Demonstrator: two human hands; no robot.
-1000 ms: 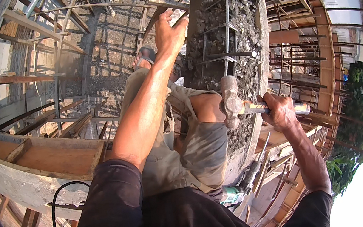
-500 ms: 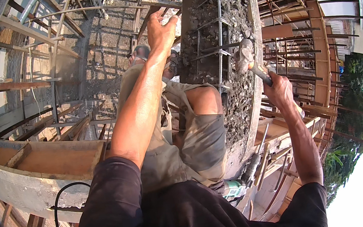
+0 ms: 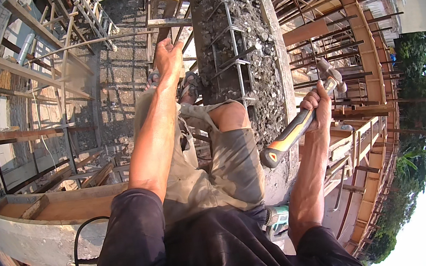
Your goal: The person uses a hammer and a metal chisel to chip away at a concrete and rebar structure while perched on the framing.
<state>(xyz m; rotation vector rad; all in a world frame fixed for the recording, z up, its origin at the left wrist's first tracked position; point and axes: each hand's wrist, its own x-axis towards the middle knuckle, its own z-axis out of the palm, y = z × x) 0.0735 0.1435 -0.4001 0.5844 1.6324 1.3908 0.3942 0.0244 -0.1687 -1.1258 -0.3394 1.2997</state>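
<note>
My right hand (image 3: 318, 105) is closed around a hammer (image 3: 293, 131) with an orange and black handle. Its metal head points up and to the right, and its butt end hangs down to the left, over the beam's right edge. To the left, my left hand (image 3: 169, 62) is held out, loosely curled with the thumb apart and no object visible in it. It is nearest a timber board by the beam; whether it touches is unclear. Between the hands runs a rough, chipped concrete beam (image 3: 266, 79) with an exposed steel rebar cage (image 3: 235, 48).
A green power tool (image 3: 276, 216) lies beside my hip. At left, a wooden formwork trough (image 3: 79, 207) sits by a concrete ledge with a black cable (image 3: 76, 244). Timber props and scaffolding surround the beam, with a drop to ground below and trees (image 3: 421, 87) at right.
The hammer has lifted off the broken concrete and swung up to the right, its handle now angled back. My view has shifted, and my left hand appears lower and farther left.
</note>
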